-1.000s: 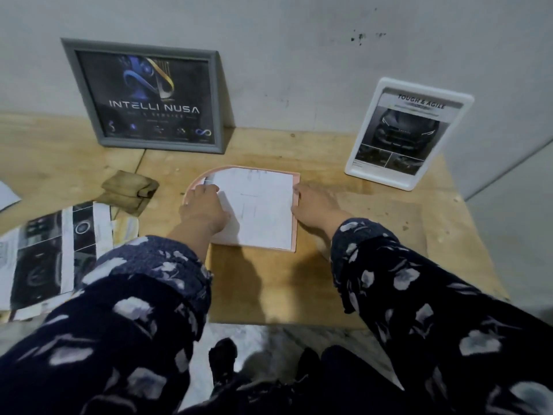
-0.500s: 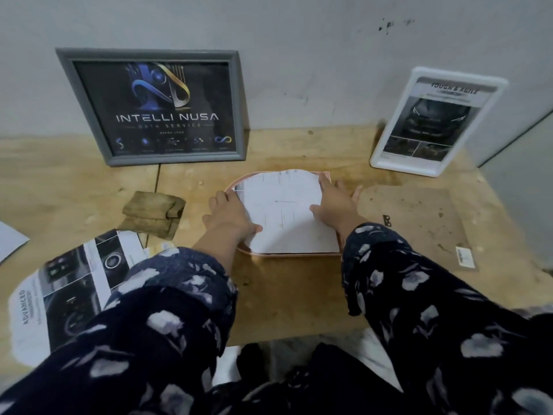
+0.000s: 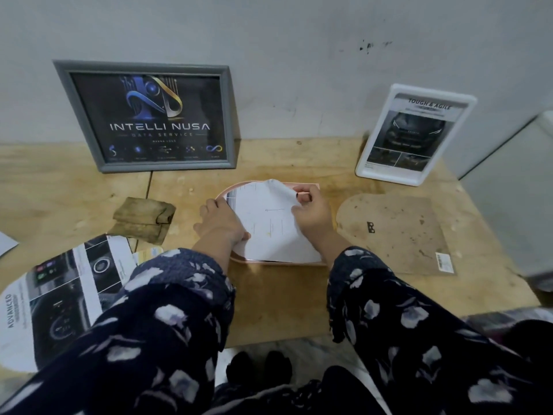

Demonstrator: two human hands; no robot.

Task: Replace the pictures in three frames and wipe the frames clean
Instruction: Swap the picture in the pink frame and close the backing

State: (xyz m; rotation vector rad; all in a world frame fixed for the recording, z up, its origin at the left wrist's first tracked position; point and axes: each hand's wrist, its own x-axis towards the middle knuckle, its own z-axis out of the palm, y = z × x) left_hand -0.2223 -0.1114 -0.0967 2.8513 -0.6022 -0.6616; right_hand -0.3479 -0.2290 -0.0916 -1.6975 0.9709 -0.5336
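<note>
A pink frame (image 3: 311,186) lies face down on the wooden table, with a white sheet of paper (image 3: 270,227) over its back. My right hand (image 3: 311,215) pinches the sheet's far right corner and curls it upward. My left hand (image 3: 220,221) rests on the sheet's left edge, fingers spread flat. A grey frame (image 3: 143,116) with a dark "Intelli Nusa" picture leans on the wall at the back left. A white frame (image 3: 414,134) holding a car picture leans at the back right.
A brown backing board (image 3: 398,235) lies flat to the right of the pink frame. A folded tan cloth (image 3: 143,218) sits to the left. Printed car pictures (image 3: 65,298) lie at the table's front left. The table's front edge runs just below my sleeves.
My right hand went from lying flat on the sheet's right edge to pinching its far corner and lifting it. My left hand stayed at the left edge. The camera tilted slightly.
</note>
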